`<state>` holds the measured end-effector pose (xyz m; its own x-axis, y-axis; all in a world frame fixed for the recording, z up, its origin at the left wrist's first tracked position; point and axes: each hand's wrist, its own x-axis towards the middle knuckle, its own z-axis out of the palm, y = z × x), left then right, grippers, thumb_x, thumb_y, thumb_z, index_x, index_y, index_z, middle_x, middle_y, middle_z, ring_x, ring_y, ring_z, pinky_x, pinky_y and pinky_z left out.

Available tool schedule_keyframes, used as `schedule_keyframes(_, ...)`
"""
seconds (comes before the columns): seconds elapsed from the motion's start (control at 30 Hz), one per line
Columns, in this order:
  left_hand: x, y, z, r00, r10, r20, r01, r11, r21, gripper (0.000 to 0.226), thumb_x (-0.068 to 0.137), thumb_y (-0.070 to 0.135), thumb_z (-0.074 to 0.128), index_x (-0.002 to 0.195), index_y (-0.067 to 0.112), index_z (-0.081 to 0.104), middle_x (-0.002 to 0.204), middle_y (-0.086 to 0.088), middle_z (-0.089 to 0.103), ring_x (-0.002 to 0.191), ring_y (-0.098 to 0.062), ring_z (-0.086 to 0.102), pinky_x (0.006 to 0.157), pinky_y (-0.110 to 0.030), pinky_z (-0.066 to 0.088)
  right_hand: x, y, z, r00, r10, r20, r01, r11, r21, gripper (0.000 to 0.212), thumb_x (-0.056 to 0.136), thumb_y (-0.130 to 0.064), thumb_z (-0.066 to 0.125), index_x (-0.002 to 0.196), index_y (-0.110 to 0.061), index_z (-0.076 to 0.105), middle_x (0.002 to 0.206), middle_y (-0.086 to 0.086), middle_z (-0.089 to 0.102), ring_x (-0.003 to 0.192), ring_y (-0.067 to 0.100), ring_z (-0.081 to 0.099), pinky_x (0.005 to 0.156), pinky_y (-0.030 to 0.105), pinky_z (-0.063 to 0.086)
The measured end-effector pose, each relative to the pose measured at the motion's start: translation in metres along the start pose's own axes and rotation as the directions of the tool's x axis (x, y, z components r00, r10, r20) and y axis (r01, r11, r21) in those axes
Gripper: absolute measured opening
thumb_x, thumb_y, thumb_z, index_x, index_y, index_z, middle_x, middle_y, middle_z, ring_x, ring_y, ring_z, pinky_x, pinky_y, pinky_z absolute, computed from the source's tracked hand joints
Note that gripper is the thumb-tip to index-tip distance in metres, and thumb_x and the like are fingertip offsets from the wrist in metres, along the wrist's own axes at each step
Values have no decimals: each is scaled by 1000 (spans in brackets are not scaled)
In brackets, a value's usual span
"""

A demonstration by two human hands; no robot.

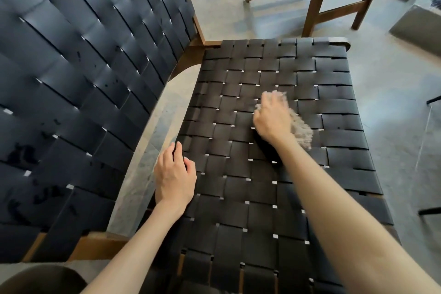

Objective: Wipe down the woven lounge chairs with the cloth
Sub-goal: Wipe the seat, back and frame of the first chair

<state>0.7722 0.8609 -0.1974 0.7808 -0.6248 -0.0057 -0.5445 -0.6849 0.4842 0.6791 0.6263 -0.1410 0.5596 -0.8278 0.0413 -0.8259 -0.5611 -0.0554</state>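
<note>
Head view, centre: cloth (301, 131), likely soft and limp, wadded in curled right hand (272, 122), best gripped mid-bunch; left hand (175, 179) loosely curled, empty.

I see a grey floor (393, 93) carrying the near chair (286, 74). Beyond that chair stands a second chair (312, 7). Off the near chair's far right corner sits a grey block (415, 28). The cloth (300, 129) rests on the near chair's seat.

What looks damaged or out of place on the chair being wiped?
The backrest straps carry scattered dark blotches, densest at lower left; stains or peeling, I cannot tell. The seat weave around the cloth looks even.
</note>
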Motion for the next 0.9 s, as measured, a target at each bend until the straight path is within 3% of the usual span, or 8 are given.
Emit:
schedule_keyframes(0.1, -1, -1, -1, 1000, 16, -14, -16, 1000, 2, 47, 98, 25, 41, 142, 8, 42, 145, -12, 43, 133, -26, 39, 109, -42, 37, -33, -48, 6, 975, -219, 26, 208, 953, 219, 28, 92, -20, 41, 116, -6, 49, 125, 15, 51, 121, 32, 43, 96, 37, 34)
schedule_keyframes(0.23, -2, -1, -5, 999, 31, -8, -31, 999, 18, 48, 98, 24, 40, 144, 7, 40, 144, -11, 43, 132, -25, 39, 109, -41, 37, -77, -65, -4, 881, -415, 228, 304, 865, 399, 53, 99, -26, 41, 150, -19, 29, 157, 2, 28, 146, 19, 19, 113, 33, 25)
schedule_keyframes(0.33, -2, 0, -11, 998, 32, 46, -35, 997, 68, 49, 101, 26, 36, 147, 9, 35, 150, -10, 38, 137, -25, 34, 113, -40, 30, -85, -46, -29, 896, -373, 241, 187, 808, 558, 71, 93, -46, 54, 152, -36, 16, 162, -3, 6, 148, 16, -2, 119, 40, 5)
schedule_keyframes(0.43, -2, 0, -20, 991, 32, 133, -48, 992, 118, 50, 102, 29, 32, 149, 12, 29, 156, -7, 28, 144, -24, 20, 117, -40, 18, -91, -23, -50, 928, -251, 274, 111, 891, 441, 95, 79, -68, 58, 151, -42, 2, 161, -3, -14, 146, 24, -18, 116, 51, -3)
schedule_keyframes(0.53, -2, 9, -35, 975, 85, 207, -83, 996, -14, 48, 102, 28, 37, 147, 14, 35, 155, -7, 30, 146, -23, 16, 118, -37, 14, -99, -1, -50, 924, -128, 360, 34, 966, 257, 98, 75, -64, 66, 151, -22, 21, 156, 11, 21, 142, 35, 10, 116, 43, 19)
schedule_keyframes(0.6, -7, 25, -45, 959, 88, 270, -27, 975, -222, 47, 102, 29, 39, 147, 16, 35, 153, -6, 33, 145, -23, 20, 116, -36, 19, -109, 5, -41, 951, -110, 290, 38, 969, 243, 62, 75, -57, 70, 117, -14, 55, 119, 9, 52, 119, 33, 37, 95, 35, 36)
schedule_keyframes(0.7, -15, 49, -56, 903, 56, 426, 199, 824, -531, 50, 99, 35, 47, 146, 19, 37, 146, 0, 43, 137, -20, 37, 105, -30, 32, -124, 4, -42, 981, -115, 154, 37, 899, 436, 38, 73, -34, 80, 100, -15, 62, 99, 4, 58, 100, 28, 54, 74, 30, 37)
schedule_keyframes(0.9, -26, 65, -85, 845, 243, 475, 309, 504, -807, 67, 87, 31, 67, 145, 28, 33, 137, 6, 49, 127, -16, 48, 105, -41, 43, -149, 5, -96, 981, -195, 8, 126, 662, 739, 63, 61, -5, 87, 112, -25, 55, 109, 0, 59, 96, 13, 57, 75, 6, 40)
